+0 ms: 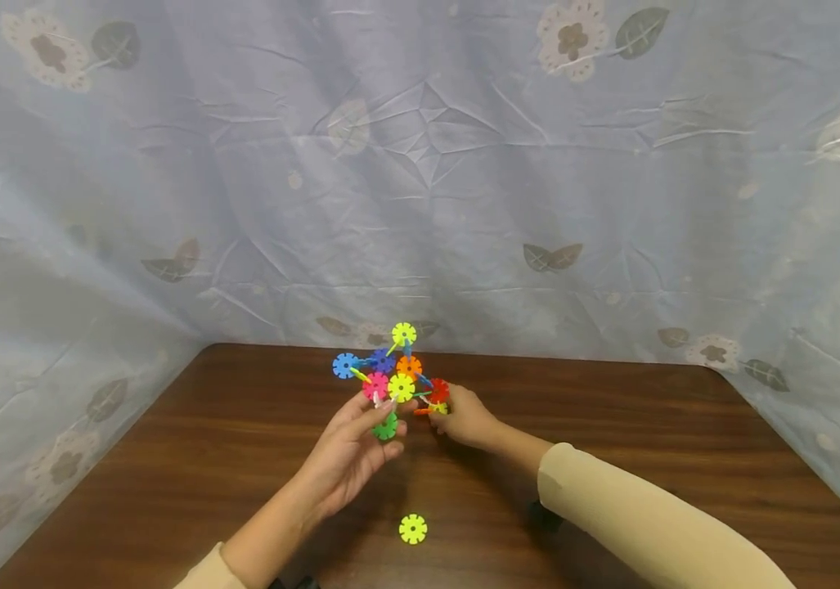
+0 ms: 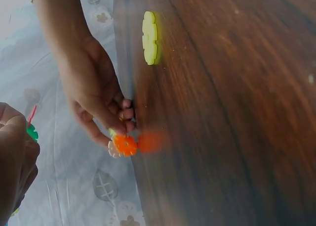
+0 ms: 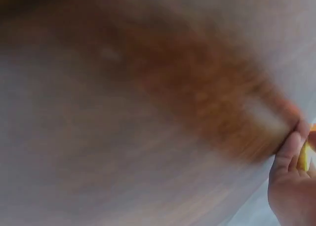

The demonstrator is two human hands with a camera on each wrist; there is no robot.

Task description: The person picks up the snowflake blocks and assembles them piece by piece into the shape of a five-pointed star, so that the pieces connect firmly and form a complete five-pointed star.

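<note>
An openwork build of interlocking notched plastic discs (image 1: 401, 388) in pink, blue, orange, red, green and yellow is raised over the table. From below, my left hand (image 1: 352, 446) holds it by the green disc (image 1: 386, 426), thumb in front. On the build's right side, my right hand (image 1: 468, 418) pinches a yellow disc (image 1: 437, 407) beside the red disc (image 1: 437, 390). An orange disc (image 2: 126, 145) and a whitish one sit at the right hand's fingertips in the left wrist view. In the right wrist view, a sliver of yellow shows between that hand's (image 3: 295, 186) fingers.
A loose yellow disc (image 1: 413, 529) lies flat on the brown wooden table (image 1: 243, 458), nearer me than both hands. A pale patterned cloth (image 1: 420, 204) hangs behind the table and along its sides.
</note>
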